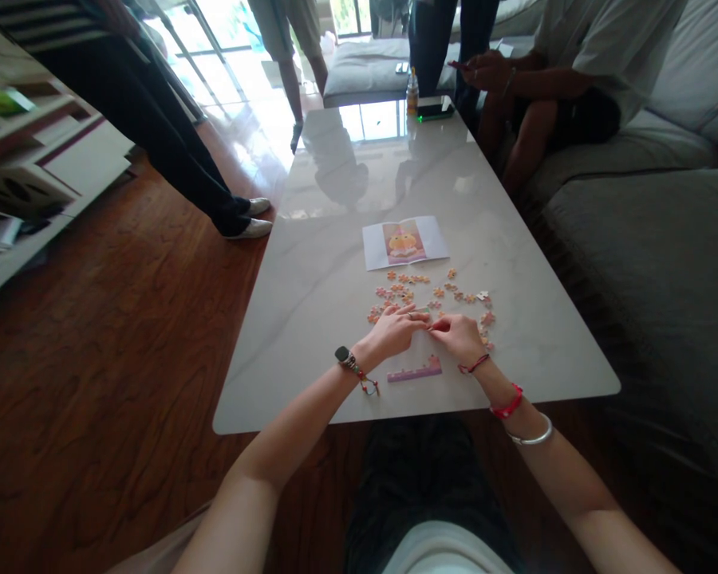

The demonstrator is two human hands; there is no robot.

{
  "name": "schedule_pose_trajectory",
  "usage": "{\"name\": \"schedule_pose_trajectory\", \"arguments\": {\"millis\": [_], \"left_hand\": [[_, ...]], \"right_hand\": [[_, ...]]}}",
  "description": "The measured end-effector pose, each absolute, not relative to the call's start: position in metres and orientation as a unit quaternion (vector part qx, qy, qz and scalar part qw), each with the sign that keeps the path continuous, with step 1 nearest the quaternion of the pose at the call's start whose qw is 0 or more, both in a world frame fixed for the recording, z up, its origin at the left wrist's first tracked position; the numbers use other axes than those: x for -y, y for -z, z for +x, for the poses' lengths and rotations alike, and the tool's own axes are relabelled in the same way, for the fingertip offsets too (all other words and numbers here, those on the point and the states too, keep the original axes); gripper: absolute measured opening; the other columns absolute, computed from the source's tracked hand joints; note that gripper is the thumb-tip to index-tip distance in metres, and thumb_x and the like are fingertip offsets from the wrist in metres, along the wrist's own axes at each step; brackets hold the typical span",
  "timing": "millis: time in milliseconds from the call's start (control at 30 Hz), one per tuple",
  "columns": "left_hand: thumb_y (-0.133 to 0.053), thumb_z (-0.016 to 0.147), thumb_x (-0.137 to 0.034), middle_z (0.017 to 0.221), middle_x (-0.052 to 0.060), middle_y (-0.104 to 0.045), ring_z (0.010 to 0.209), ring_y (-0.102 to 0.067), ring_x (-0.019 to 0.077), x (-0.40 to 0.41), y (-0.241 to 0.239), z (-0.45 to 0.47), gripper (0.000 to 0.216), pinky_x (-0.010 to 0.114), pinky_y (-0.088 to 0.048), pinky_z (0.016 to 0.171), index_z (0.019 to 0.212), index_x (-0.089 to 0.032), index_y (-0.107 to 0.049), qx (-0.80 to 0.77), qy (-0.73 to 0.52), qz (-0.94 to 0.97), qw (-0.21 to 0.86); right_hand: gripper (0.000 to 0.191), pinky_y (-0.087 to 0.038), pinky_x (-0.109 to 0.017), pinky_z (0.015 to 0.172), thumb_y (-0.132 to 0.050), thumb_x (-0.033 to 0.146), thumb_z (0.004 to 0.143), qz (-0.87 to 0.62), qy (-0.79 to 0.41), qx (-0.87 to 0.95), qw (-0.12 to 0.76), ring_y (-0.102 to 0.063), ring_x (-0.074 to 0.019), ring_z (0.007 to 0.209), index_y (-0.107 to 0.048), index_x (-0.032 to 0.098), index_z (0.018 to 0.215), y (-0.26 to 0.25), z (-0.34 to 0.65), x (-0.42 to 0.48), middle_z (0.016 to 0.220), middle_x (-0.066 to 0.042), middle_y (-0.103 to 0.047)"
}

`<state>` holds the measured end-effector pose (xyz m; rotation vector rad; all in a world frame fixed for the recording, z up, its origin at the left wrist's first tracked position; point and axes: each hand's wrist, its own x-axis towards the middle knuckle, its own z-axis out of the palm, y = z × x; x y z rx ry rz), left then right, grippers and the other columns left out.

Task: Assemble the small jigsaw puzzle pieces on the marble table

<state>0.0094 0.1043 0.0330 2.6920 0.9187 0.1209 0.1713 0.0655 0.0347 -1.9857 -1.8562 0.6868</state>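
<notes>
Puzzle pieces [431, 296] lie scattered in a loose patch on the pale marble table [335, 263], toward its near edge, mostly orange and pink. Both hands rest at the near side of that patch. The left hand [393, 331] lies low over the tabletop with its fingers stretched out close together and pointing right. It covers a few pieces at the patch's left end. The right hand [458, 336] sits just beside it, fingers bent, their tips drawn together and meeting the left fingertips. Something small shows where the tips meet, but from where I stand I cannot tell whether either hand actually grips a piece.

Nearer than the hands, just beside the wrists, lies a joined purple strip [415, 371] of puzzle, flat on the table. Beyond the scattered pieces lies a white picture sheet [404, 241] with a yellow figure printed on it.

At the far end of the table stand a small bottle [412, 92] and a dark phone [435, 112]. A seated person [580, 72] is on the grey sofa [652, 239] at the far right, and a standing person [155, 135] is on the wooden floor [108, 335] at the left.
</notes>
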Motion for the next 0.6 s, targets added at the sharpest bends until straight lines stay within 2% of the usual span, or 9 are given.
{"name": "schedule_pose_trajectory", "arguments": {"millis": [100, 233, 400, 600], "left_hand": [[-0.037, 0.067, -0.004, 0.120, -0.007, -0.049, 0.117, -0.033, 0.0154, -0.106, -0.032, 0.009, 0.049, 0.035, -0.021, 0.095, 0.105, -0.033, -0.052, -0.313, -0.044, 0.938, 0.145], [-0.038, 0.066, -0.003, 0.119, -0.006, -0.050, 0.116, -0.035, 0.0154, -0.108, -0.034, 0.010, 0.050, 0.034, -0.022, 0.095, 0.104, -0.032, -0.053, -0.313, -0.035, 0.938, 0.144], [-0.038, 0.067, -0.003, 0.118, -0.004, -0.051, 0.115, -0.036, 0.0148, -0.106, -0.036, 0.012, 0.046, 0.032, -0.024, 0.093, 0.100, -0.029, -0.055, -0.308, -0.037, 0.940, 0.142], [-0.036, 0.065, 0.000, 0.115, -0.005, -0.053, 0.112, -0.039, 0.0127, -0.113, -0.035, 0.011, 0.048, 0.029, -0.026, 0.092, 0.097, -0.028, -0.056, -0.287, -0.059, 0.940, 0.176]], "right_hand": [[0.016, -0.039, -0.023, 0.065, -0.050, 0.021, 0.072, -0.659, -0.207, 0.715, 0.109, -0.058, -0.0156, 0.071, -0.065, 0.018, 0.075, -0.037, 0.174, -0.073, 0.076, -0.004, -0.066], [0.020, -0.039, -0.024, 0.069, -0.042, 0.018, 0.079, -0.554, -0.171, 0.813, 0.057, -0.056, -0.0148, 0.075, -0.060, 0.015, 0.087, -0.034, 0.183, -0.079, 0.083, -0.007, -0.063], [0.026, -0.038, -0.025, 0.070, -0.031, 0.017, 0.084, -0.458, -0.122, 0.878, 0.064, -0.053, -0.0144, 0.079, -0.057, 0.013, 0.090, -0.035, 0.189, -0.071, 0.087, -0.009, -0.058], [0.028, -0.037, -0.022, 0.066, -0.032, 0.024, 0.086, -0.485, -0.094, 0.859, 0.133, -0.052, -0.0122, 0.072, -0.058, 0.016, 0.083, -0.054, 0.185, -0.054, 0.079, -0.006, -0.057]]}}
